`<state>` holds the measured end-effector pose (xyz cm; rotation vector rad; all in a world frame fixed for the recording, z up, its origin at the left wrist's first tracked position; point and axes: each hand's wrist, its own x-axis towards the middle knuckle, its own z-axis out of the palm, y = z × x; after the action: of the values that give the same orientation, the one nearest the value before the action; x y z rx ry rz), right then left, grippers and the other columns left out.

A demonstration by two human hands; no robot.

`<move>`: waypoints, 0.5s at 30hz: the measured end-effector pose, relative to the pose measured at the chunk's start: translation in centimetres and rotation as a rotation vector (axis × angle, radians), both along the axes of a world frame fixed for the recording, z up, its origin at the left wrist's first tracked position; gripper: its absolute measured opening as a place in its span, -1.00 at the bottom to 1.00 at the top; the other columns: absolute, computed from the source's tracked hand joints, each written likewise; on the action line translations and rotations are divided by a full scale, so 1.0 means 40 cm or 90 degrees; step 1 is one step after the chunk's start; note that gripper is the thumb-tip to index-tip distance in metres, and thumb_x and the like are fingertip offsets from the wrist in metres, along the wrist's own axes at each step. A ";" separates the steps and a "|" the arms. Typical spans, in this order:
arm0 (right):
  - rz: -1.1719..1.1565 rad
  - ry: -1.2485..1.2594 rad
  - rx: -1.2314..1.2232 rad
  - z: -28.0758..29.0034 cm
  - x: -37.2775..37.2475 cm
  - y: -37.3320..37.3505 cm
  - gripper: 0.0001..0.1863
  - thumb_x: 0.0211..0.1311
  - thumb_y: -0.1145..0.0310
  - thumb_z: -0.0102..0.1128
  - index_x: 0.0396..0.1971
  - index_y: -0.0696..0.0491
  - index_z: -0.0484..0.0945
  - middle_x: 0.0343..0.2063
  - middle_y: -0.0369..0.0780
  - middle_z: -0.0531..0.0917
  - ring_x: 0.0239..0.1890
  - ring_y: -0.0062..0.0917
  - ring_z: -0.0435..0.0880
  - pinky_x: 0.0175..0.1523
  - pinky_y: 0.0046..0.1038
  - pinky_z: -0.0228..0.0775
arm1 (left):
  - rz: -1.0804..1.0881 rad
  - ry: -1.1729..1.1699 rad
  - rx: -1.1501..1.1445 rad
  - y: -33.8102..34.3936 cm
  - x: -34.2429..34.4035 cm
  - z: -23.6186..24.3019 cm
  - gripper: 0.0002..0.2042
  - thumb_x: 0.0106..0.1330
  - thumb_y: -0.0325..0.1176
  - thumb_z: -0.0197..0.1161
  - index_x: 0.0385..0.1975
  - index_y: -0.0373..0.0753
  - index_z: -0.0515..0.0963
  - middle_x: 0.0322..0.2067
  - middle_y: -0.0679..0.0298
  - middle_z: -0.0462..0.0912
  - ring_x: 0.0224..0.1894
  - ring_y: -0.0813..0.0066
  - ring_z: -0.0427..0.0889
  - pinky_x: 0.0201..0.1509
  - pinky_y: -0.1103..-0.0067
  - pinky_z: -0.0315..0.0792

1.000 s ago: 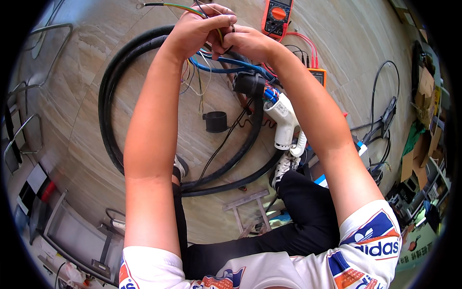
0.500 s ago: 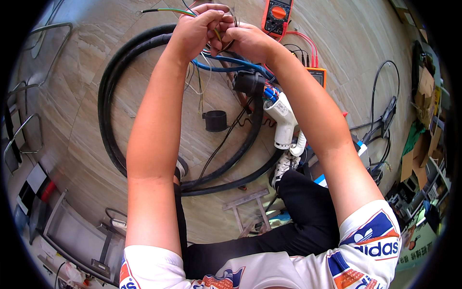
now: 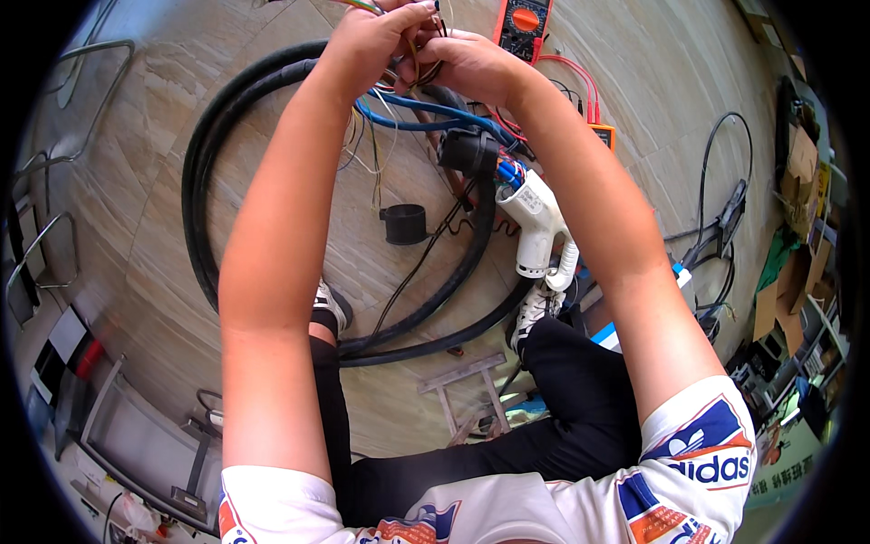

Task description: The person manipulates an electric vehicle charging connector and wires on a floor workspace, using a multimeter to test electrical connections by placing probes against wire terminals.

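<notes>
Here, two hands [image 3: 362,50] [image 3: 478,69] pinch wires [image 3: 416,65]; one white handle [image 3: 536,222] nearby.

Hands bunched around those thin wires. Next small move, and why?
I'd probably fan the thin wires apart slightly with the right hand, the left hand holding firm: several run close together between the hands, partly covered, so telling them apart looks hard.
</notes>
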<state>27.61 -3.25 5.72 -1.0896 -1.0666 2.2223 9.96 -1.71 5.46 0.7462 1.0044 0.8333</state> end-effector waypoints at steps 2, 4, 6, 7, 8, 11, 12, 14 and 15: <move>0.019 0.002 0.019 -0.003 0.001 0.005 -0.74 0.44 0.42 -0.04 -0.11 0.26 0.57 -0.24 -0.13 0.69 -0.09 -0.28 0.74 0.23 -0.32 0.50 | 0.022 -0.054 -0.037 0.012 0.003 0.013 -0.78 0.45 -0.20 0.28 -0.20 -0.24 0.59 -0.40 0.22 0.69 -0.48 0.49 0.67 -0.48 0.58 0.56; 0.013 0.102 0.014 -0.041 0.013 0.027 -0.70 0.51 0.35 -0.05 -0.04 0.25 0.55 -0.20 -0.13 0.68 -0.07 -0.30 0.73 0.25 -0.28 0.48 | -0.149 -0.073 0.020 0.049 -0.024 0.040 -0.76 0.48 -0.16 0.24 -0.18 -0.23 0.57 -0.27 0.21 0.69 -0.43 0.46 0.69 -0.42 0.54 0.59; 0.015 0.151 0.066 -0.083 0.025 0.050 -0.51 0.54 0.06 0.04 0.09 0.23 0.50 -0.13 -0.14 0.67 -0.06 -0.32 0.71 0.28 -0.25 0.43 | -0.067 0.002 -0.003 0.051 -0.036 0.062 -0.75 0.49 -0.15 0.23 -0.15 -0.24 0.57 -0.25 0.23 0.68 -0.37 0.46 0.69 -0.33 0.53 0.60; -0.048 0.138 0.030 -0.102 0.032 0.064 -0.57 0.55 0.06 0.03 0.03 0.17 0.48 -0.23 -0.17 0.65 -0.14 -0.32 0.71 0.16 -0.23 0.49 | -0.029 0.036 -0.012 0.051 -0.036 0.068 -0.74 0.50 -0.15 0.22 -0.14 -0.24 0.57 -0.23 0.24 0.68 -0.35 0.46 0.69 -0.28 0.52 0.61; -0.110 0.125 -0.006 -0.121 0.040 0.079 -0.63 0.56 0.07 0.02 -0.04 0.11 0.46 -0.34 -0.19 0.63 -0.21 -0.32 0.72 0.04 -0.22 0.55 | -0.014 0.106 0.004 0.048 -0.050 0.051 -0.71 0.49 -0.11 0.24 -0.08 -0.24 0.59 -0.25 0.26 0.69 -0.28 0.49 0.69 -0.13 0.53 0.59; -0.232 0.059 -0.070 -0.130 0.011 0.110 -0.75 0.57 0.16 -0.01 -0.18 0.05 0.44 -0.50 -0.25 0.57 -0.37 -0.35 0.69 -0.18 -0.20 0.58 | -0.064 0.307 0.166 0.036 -0.180 -0.055 -0.61 0.44 -0.18 0.28 0.14 -0.28 0.57 -0.15 0.17 0.71 -0.12 0.43 0.72 -0.10 0.57 0.60; -0.259 0.044 -0.101 -0.130 0.017 0.121 -0.77 0.57 0.18 -0.01 -0.20 0.05 0.44 -0.51 -0.25 0.55 -0.40 -0.35 0.66 -0.19 -0.21 0.58 | -0.150 0.427 0.246 0.025 -0.196 -0.064 -0.53 0.42 -0.20 0.32 0.25 -0.27 0.51 0.02 0.10 0.67 0.09 0.36 0.66 0.14 0.51 0.54; -0.279 0.054 -0.145 -0.137 0.013 0.146 -0.78 0.56 0.20 -0.01 -0.22 0.03 0.42 -0.55 -0.26 0.50 -0.47 -0.35 0.59 -0.19 -0.17 0.60 | -0.194 0.490 0.281 0.004 -0.202 -0.093 -0.44 0.31 -0.20 0.44 0.27 -0.26 0.49 0.06 0.01 0.67 0.13 0.26 0.65 0.20 0.43 0.52; -0.297 0.052 -0.148 -0.149 0.016 0.159 -0.78 0.56 0.19 -0.02 -0.23 0.03 0.42 -0.56 -0.27 0.49 -0.48 -0.34 0.59 -0.19 -0.15 0.60 | -0.215 0.523 0.303 -0.016 -0.179 -0.091 -0.40 0.26 -0.19 0.48 0.28 -0.26 0.48 0.07 -0.01 0.67 0.15 0.24 0.65 0.21 0.42 0.51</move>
<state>28.26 3.11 -0.23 -1.1873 -0.4626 2.0168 2.82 -2.33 1.82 1.7017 1.3525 0.4559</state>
